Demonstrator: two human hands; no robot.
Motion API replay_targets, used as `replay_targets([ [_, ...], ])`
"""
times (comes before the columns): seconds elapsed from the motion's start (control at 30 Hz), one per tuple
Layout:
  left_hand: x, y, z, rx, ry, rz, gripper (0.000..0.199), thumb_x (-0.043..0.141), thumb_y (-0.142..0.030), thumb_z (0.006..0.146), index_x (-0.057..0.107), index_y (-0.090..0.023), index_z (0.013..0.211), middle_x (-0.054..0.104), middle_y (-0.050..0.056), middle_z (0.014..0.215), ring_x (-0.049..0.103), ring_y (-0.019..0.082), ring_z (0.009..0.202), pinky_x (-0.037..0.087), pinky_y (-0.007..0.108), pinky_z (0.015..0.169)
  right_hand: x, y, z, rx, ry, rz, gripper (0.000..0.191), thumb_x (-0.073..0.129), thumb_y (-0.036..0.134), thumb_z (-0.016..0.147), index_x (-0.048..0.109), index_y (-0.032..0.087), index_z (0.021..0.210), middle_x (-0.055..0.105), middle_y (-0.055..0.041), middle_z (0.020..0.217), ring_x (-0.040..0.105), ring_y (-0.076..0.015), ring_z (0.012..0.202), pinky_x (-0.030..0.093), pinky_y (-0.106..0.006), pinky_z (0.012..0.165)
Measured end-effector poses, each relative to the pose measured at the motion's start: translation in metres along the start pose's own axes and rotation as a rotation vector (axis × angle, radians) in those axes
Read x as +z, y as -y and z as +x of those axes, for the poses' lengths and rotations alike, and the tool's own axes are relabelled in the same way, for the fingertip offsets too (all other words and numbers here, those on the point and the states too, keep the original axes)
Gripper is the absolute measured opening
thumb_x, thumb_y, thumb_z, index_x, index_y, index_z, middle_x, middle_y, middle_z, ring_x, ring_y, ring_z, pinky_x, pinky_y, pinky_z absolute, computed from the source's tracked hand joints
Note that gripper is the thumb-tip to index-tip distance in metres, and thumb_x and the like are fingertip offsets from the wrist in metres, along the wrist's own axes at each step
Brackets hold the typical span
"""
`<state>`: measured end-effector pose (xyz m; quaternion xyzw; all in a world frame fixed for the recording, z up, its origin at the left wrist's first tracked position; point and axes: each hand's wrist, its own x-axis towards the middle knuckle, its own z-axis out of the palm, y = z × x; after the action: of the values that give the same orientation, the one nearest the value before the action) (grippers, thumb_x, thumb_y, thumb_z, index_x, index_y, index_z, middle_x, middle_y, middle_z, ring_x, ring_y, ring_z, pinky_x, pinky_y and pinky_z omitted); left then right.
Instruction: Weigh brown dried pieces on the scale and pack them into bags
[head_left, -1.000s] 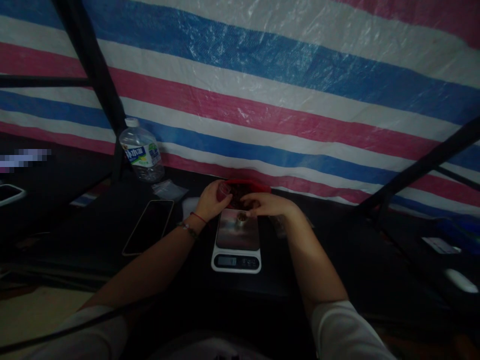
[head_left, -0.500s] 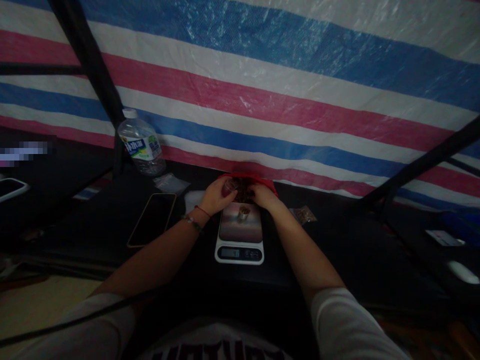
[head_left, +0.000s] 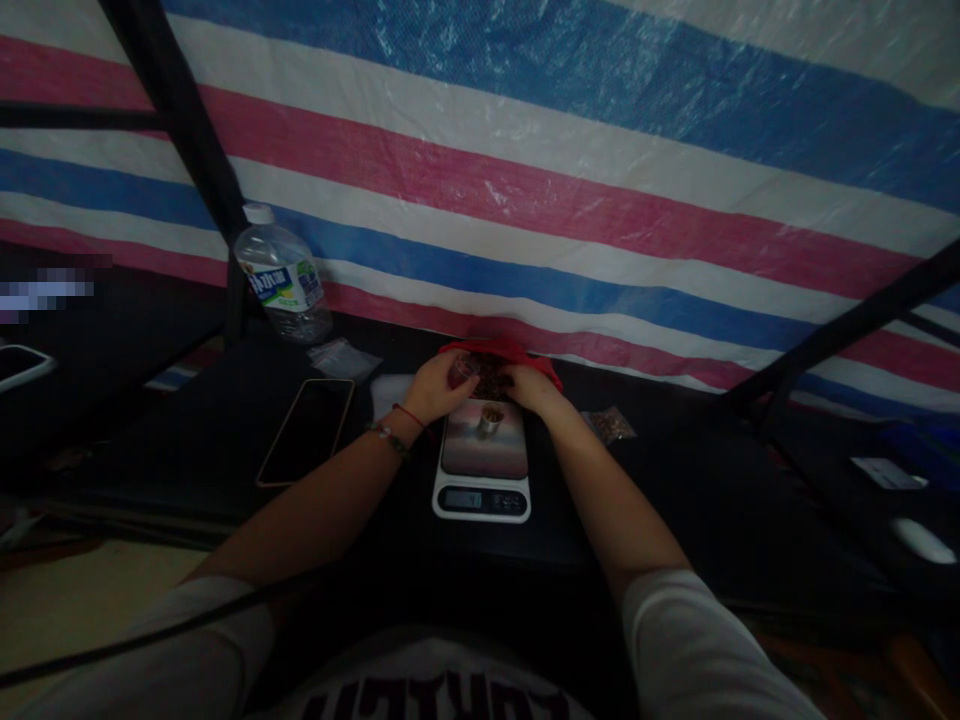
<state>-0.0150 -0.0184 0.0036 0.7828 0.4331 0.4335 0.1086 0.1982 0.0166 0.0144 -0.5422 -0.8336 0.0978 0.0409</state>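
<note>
A white digital kitchen scale [head_left: 481, 472] lies on the dark table in front of me. A small metal cup [head_left: 491, 418] stands on its plate. Behind the scale is a red bag [head_left: 501, 350] of dark brown pieces. My left hand [head_left: 433, 390] holds a small clear container [head_left: 463, 369] at the bag's left edge. My right hand [head_left: 532, 389] rests at the bag's right edge with its fingers among the pieces. Whether those fingers pinch anything is hidden.
A water bottle [head_left: 283, 285] stands at the back left, with small clear bags [head_left: 343, 357] beside it. A dark phone [head_left: 306, 432] lies left of the scale. A small packet of brown bits [head_left: 612, 426] lies to the right. A striped tarp forms the back wall.
My right hand drew back from above the scale cup to the red bag. My view shifted slightly closer and lower. My left hand stayed at the bag with the clear container.
</note>
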Motion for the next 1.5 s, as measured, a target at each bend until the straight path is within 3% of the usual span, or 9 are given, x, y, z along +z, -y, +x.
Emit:
replay_targets([
  [0.33, 0.003, 0.002, -0.001, -0.018, -0.017, -0.003, 0.037, 0.059, -0.034, 0.079, 0.058, -0.016, 0.112, 0.066, 0.008, 0.107, 0.063, 0.023, 0.1, 0.049, 0.036, 0.092, -0.007, 0.0, 0.0, 0.069, 0.051, -0.126, 0.032, 0.055, 0.01, 0.078, 0.069, 0.017, 0.105, 0.071, -0.0102, 0.106, 0.064, -0.0216, 0.099, 0.044, -0.025, 0.085],
  [0.73, 0.003, 0.004, -0.001, -0.01, -0.01, -0.001, 0.036, 0.059, -0.033, 0.079, 0.059, -0.016, 0.111, 0.067, 0.009, 0.105, 0.063, 0.024, 0.099, 0.05, 0.037, 0.09, -0.022, 0.004, -0.002, 0.008, -0.11, -0.11, 0.031, 0.055, 0.013, 0.081, 0.071, 0.019, 0.108, 0.071, -0.0086, 0.11, 0.062, -0.0207, 0.106, 0.042, -0.025, 0.093],
  [1.13, 0.006, 0.008, -0.001, -0.012, -0.004, 0.024, 0.038, 0.058, -0.036, 0.08, 0.057, -0.017, 0.114, 0.066, 0.008, 0.109, 0.062, 0.023, 0.103, 0.049, 0.037, 0.093, -0.021, 0.009, -0.003, 0.041, -0.006, -0.153, 0.026, 0.053, 0.013, 0.083, 0.073, 0.017, 0.099, 0.072, -0.0114, 0.102, 0.065, -0.0203, 0.098, 0.043, -0.024, 0.085],
  [1.3, 0.005, 0.009, -0.001, -0.013, 0.003, 0.005, 0.039, 0.058, -0.036, 0.081, 0.057, -0.017, 0.115, 0.066, 0.008, 0.11, 0.062, 0.023, 0.103, 0.049, 0.038, 0.093, -0.047, 0.023, -0.022, -0.088, -0.093, -0.006, 0.024, 0.059, 0.011, 0.079, 0.074, 0.018, 0.097, 0.073, -0.0069, 0.099, 0.065, -0.0188, 0.093, 0.044, -0.024, 0.083],
  [1.5, 0.001, 0.003, -0.001, -0.002, 0.017, -0.019, 0.039, 0.058, -0.034, 0.08, 0.058, -0.016, 0.114, 0.066, 0.009, 0.11, 0.062, 0.023, 0.102, 0.049, 0.037, 0.091, -0.071, 0.061, -0.051, -0.312, 0.077, 0.213, 0.021, 0.063, 0.009, 0.075, 0.075, 0.019, 0.089, 0.073, -0.0015, 0.087, 0.064, -0.0129, 0.077, 0.045, -0.02, 0.072],
])
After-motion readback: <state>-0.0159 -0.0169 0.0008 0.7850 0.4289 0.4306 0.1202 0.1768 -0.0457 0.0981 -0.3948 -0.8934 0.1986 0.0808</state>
